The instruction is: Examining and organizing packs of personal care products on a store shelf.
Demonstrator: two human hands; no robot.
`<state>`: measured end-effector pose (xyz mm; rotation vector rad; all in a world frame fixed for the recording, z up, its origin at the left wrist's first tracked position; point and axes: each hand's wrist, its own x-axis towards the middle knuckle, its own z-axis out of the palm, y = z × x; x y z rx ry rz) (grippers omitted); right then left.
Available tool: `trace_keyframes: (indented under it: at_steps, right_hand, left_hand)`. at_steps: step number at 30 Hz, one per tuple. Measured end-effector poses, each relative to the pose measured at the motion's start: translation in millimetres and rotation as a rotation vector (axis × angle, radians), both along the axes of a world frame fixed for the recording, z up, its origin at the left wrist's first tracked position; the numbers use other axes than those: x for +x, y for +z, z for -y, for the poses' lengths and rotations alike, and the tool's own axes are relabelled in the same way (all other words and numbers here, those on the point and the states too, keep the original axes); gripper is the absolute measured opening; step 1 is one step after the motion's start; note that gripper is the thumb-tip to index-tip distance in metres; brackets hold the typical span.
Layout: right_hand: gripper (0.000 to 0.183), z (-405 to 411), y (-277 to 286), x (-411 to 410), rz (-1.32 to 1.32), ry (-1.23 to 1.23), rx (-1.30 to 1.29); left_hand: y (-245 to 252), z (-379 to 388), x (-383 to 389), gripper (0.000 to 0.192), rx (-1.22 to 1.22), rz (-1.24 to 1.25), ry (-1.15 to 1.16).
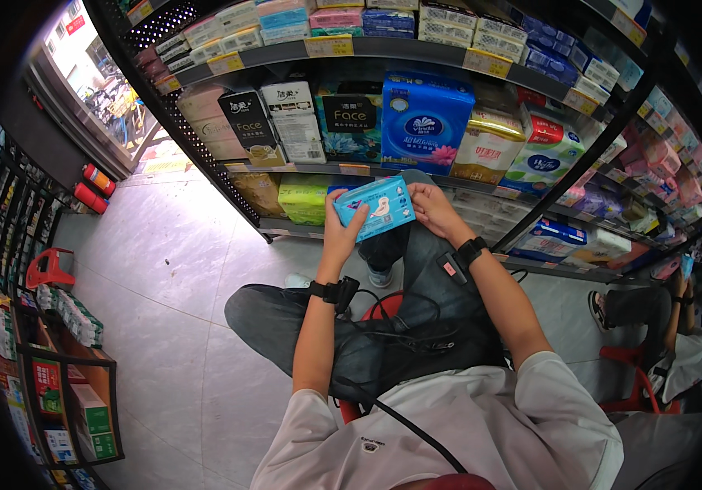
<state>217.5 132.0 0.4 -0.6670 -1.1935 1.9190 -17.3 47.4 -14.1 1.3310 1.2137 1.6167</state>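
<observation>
A light-blue pack of sanitary pads (377,209), printed with a pad picture and writing, is held above my knees in front of the shelves. My left hand (345,225) grips its left end, with the thumb lying across the front. At the right end, the bent fingers of my right hand (438,209) pinch the pack's edge. Behind the pack, a green tissue pack (305,199) sits on the low shelf. On the shelf above stands a large blue Vinda tissue pack (426,122).
Shelving (302,52) full of tissue packs curves across the front. Right, a person (688,355) sits on a red stool (630,380). To the left are fire extinguishers (95,187), a red plastic stool (50,268) and a low stocked rack (115,398). Black cables (400,306) cross my lap.
</observation>
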Motion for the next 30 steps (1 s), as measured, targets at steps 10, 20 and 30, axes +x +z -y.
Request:
trace_keyframes:
  at_steps: [10, 20, 30]
  right_hand:
    - [0.013, -0.6, 0.7, -1.2, -0.018, 0.016, 0.003]
    - [0.010, -0.2, 1.4, 0.1, -0.044, -0.014, -0.024]
    - [0.013, 4.5, 5.8, -5.3, -0.088, 0.004, -0.055]
  left_hand:
    - [-0.9, 0.4, -2.7, 0.066, -0.006, 0.019, -0.016]
    - [3.9, 2.3, -0.8, 0.065, -0.015, 0.022, 0.002]
    - [1.9, 5.2, -3.3, 0.067, 0.000, 0.024, 0.029]
